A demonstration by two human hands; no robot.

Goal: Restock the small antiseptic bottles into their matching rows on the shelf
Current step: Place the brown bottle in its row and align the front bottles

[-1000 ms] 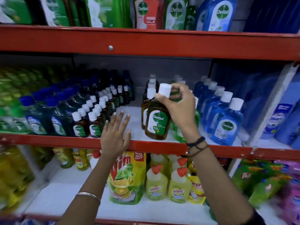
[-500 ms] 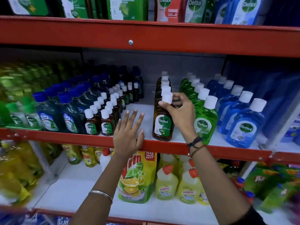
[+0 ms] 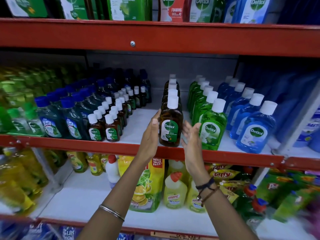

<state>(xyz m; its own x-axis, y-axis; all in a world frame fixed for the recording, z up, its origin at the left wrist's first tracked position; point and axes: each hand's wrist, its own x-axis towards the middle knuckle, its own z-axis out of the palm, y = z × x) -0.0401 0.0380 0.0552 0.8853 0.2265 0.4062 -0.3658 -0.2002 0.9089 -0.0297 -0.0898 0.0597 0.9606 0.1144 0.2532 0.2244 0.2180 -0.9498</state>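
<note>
A medium brown Dettol bottle [image 3: 170, 126] with a white cap stands upright at the front of its row on the middle shelf [image 3: 69, 144]. My left hand [image 3: 152, 130] lies flat against the bottle's left side with its fingers straight. My right hand [image 3: 190, 135] is just right of the bottle, fingers spread, holding nothing. Two rows of small brown antiseptic bottles [image 3: 103, 126] with white caps stand further left on the same shelf. Bare white shelf shows between them and the medium bottle.
A row of green Dettol bottles [image 3: 212, 129] and a row of blue ones [image 3: 256, 133] stand to the right. Dark blue-capped bottles [image 3: 52, 122] fill the left. The red upper shelf beam [image 3: 155, 37] hangs overhead. Harpic bottles [image 3: 174, 193] and a lemon pouch [image 3: 147, 187] sit on the lower shelf.
My right hand let go of the brown bottle's cap and dropped to its right side. My left hand moved from the shelf edge to the bottle's left side.
</note>
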